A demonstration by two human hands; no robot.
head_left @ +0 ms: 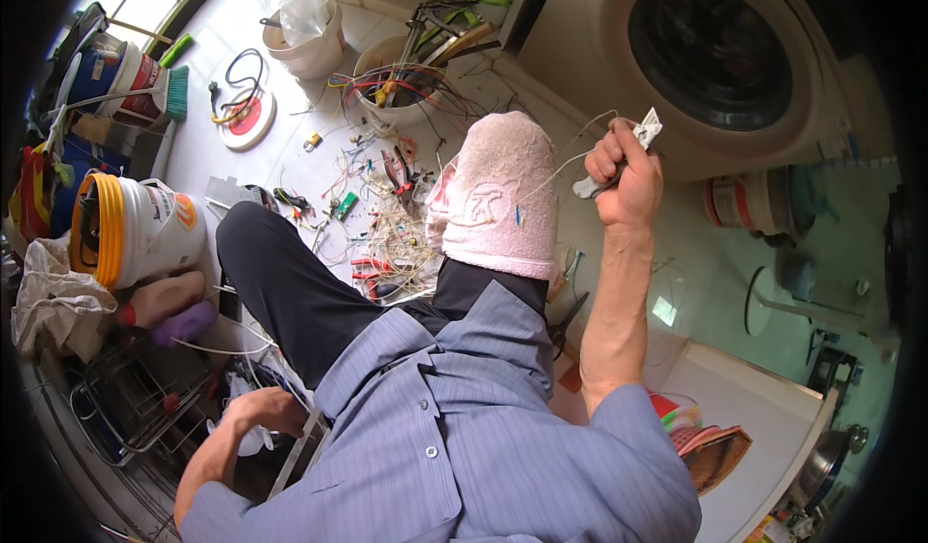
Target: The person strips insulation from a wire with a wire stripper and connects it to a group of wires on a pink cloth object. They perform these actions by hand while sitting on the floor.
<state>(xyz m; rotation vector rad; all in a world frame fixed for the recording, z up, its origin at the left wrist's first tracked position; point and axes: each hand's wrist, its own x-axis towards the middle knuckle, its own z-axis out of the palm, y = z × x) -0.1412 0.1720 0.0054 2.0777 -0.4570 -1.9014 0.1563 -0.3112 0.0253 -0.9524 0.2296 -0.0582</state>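
My right hand is raised at the right, closed around a grey-handled tool with a small white piece at its top; a thin wire loops from it. Beside that hand, a pink towel covers my right knee, with wire lying on it. My left hand is low at the left, beside white material and a metal bar; its fingertips are hidden. Between my legs on the floor lie tangled wires, red-handled pliers and a green board.
A washing machine fills the upper right. Buckets of wire and tools and of plastic stand ahead. At the left are a yellow-rimmed bucket, a broom and a wire rack. A white panel is at the lower right.
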